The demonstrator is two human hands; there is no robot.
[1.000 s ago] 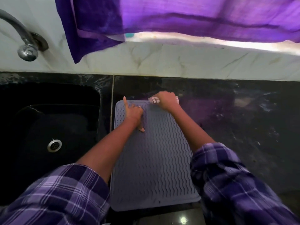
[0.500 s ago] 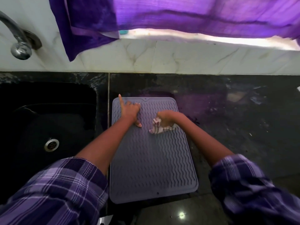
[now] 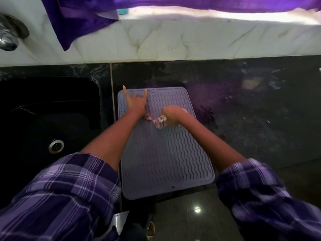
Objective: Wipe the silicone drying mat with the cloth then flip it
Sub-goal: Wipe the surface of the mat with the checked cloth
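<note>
A grey-purple silicone drying mat (image 3: pixel 166 159) with wavy ridges lies flat on the dark counter, just right of the sink. My left hand (image 3: pixel 136 103) presses on its far left corner, index and little finger stretched out. My right hand (image 3: pixel 171 114) is bunched on a small pale cloth (image 3: pixel 159 122) and rests on the mat's upper middle, close to my left thumb. Most of the cloth is hidden under the hand.
A black sink (image 3: pixel 46 122) with a metal drain (image 3: pixel 56 146) lies to the left, a chrome tap (image 3: pixel 8 34) above it. A purple cloth (image 3: pixel 78 20) hangs over the white marble backsplash (image 3: pixel 191 40). Dark counter (image 3: pixel 251 110) stretches to the right.
My right hand has dragged the cloth from the mat's far edge back toward the middle and to the left. My left hand stays pressed on the far left corner.
</note>
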